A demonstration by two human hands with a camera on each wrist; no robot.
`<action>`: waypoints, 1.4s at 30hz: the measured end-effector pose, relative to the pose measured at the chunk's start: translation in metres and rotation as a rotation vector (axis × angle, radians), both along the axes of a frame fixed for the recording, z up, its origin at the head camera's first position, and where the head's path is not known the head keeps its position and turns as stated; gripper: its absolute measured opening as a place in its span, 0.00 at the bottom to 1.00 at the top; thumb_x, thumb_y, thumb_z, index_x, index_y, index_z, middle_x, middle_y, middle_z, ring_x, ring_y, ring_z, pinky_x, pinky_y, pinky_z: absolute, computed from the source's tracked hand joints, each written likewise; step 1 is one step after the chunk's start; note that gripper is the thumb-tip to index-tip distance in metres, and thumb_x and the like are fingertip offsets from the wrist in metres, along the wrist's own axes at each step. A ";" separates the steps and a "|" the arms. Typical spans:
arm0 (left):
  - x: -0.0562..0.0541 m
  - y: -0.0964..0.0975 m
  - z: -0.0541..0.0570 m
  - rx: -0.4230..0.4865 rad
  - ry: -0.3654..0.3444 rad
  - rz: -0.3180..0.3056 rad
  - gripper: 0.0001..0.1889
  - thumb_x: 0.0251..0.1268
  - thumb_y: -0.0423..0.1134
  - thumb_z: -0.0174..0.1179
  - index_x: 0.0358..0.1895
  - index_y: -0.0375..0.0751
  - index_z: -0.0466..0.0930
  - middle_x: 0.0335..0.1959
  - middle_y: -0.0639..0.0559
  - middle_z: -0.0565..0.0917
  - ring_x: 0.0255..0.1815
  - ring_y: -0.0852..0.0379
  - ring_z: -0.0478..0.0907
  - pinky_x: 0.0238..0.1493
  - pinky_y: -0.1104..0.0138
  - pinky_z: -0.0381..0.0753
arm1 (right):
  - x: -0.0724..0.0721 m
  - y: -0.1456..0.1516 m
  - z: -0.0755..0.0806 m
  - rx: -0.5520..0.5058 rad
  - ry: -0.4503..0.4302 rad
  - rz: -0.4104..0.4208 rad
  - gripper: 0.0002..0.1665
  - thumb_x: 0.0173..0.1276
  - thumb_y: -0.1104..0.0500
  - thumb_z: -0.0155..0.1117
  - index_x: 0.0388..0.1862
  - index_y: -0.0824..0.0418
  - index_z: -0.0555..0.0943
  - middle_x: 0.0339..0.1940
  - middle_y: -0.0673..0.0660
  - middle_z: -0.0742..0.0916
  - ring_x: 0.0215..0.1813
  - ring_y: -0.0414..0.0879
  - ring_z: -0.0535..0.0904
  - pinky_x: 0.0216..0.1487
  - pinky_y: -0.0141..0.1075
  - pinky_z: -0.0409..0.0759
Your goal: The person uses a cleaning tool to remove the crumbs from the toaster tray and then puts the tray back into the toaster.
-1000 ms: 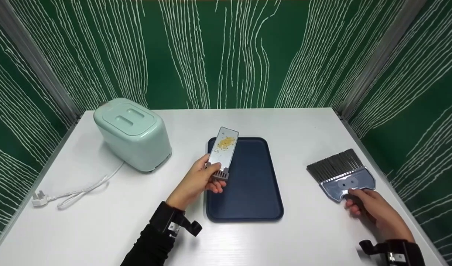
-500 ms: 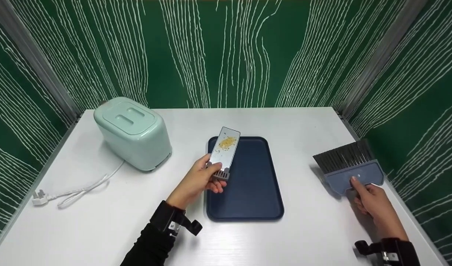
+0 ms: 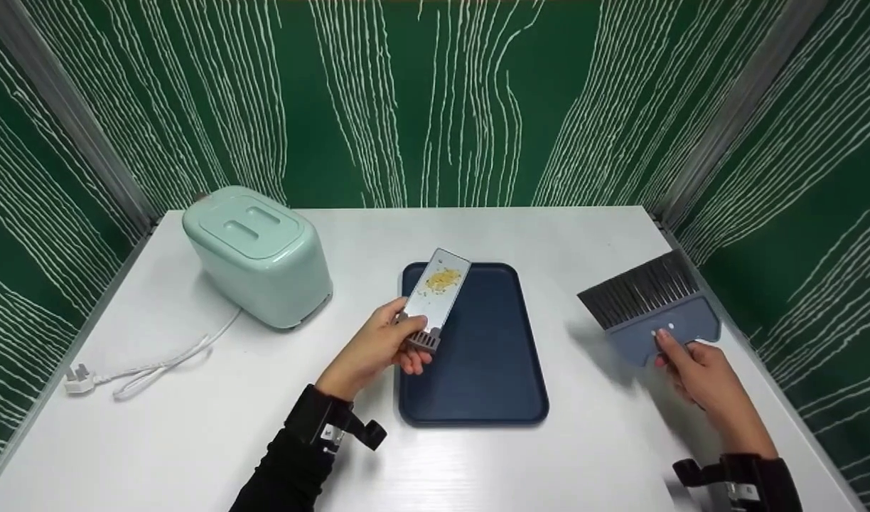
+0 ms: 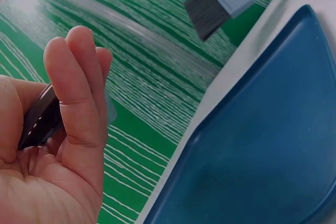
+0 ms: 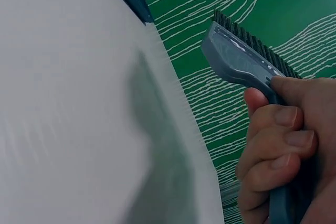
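My left hand point(image 3: 378, 348) pinches a toaster crumb tray point(image 3: 432, 308) by its grey slotted end, thumb on top. Yellow crumbs point(image 3: 443, 279) lie on the far half of its silvery plate. It is held tilted above the dark blue serving tray point(image 3: 488, 363). On the right, my right hand point(image 3: 706, 377) grips a blue-grey hand brush point(image 3: 687, 318) above the table, its wide dark bristles pointing away and to the left. In the right wrist view the fingers curl round the brush handle point(image 5: 281, 206). The left wrist view shows only the crumb tray's dark end point(image 4: 41, 119) in the hand.
A mint green toaster point(image 3: 264, 263) with a lid on top stands at the back left. Its white cord point(image 3: 172, 363) and plug point(image 3: 79, 380) lie on the white table point(image 3: 293, 441). Green walls point(image 3: 463, 107) with white lines close off the back and sides.
My right hand has lifted the brush off the table, turned it over, then carried it to the left. The left hand has tipped the crumb tray slightly to the right.
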State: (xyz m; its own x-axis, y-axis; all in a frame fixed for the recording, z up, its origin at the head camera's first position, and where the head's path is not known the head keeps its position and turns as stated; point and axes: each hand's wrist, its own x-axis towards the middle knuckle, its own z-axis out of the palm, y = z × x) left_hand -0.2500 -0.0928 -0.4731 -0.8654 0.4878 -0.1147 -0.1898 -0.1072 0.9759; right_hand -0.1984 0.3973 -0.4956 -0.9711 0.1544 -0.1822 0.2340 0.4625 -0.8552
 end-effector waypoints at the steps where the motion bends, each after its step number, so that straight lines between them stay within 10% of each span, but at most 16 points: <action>1: 0.000 -0.001 0.000 -0.002 0.000 -0.007 0.20 0.85 0.36 0.49 0.72 0.33 0.65 0.22 0.50 0.88 0.16 0.61 0.84 0.20 0.71 0.83 | 0.000 -0.004 0.002 0.002 0.010 0.008 0.35 0.85 0.34 0.52 0.29 0.59 0.83 0.12 0.44 0.70 0.15 0.37 0.63 0.15 0.36 0.64; 15: 0.001 -0.004 0.003 -0.009 -0.068 -0.108 0.20 0.86 0.32 0.46 0.75 0.35 0.62 0.51 0.29 0.90 0.35 0.49 0.94 0.33 0.70 0.90 | -0.016 -0.055 0.027 0.004 0.091 0.088 0.29 0.85 0.41 0.56 0.27 0.58 0.82 0.13 0.45 0.72 0.16 0.37 0.65 0.17 0.33 0.65; 42: -0.010 -0.015 -0.006 0.012 -0.111 0.108 0.28 0.74 0.31 0.57 0.75 0.26 0.67 0.32 0.45 0.89 0.16 0.61 0.82 0.14 0.78 0.69 | -0.037 -0.117 0.038 -0.041 0.164 0.187 0.28 0.86 0.45 0.57 0.26 0.60 0.81 0.13 0.46 0.73 0.15 0.37 0.65 0.17 0.31 0.64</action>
State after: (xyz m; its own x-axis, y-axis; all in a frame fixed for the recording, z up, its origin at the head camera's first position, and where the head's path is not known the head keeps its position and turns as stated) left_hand -0.2596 -0.1081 -0.4793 -0.8954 0.3941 -0.2074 -0.2831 -0.1443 0.9482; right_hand -0.2357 0.2805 -0.4574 -0.9991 -0.0350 -0.0219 0.0039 0.4492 -0.8934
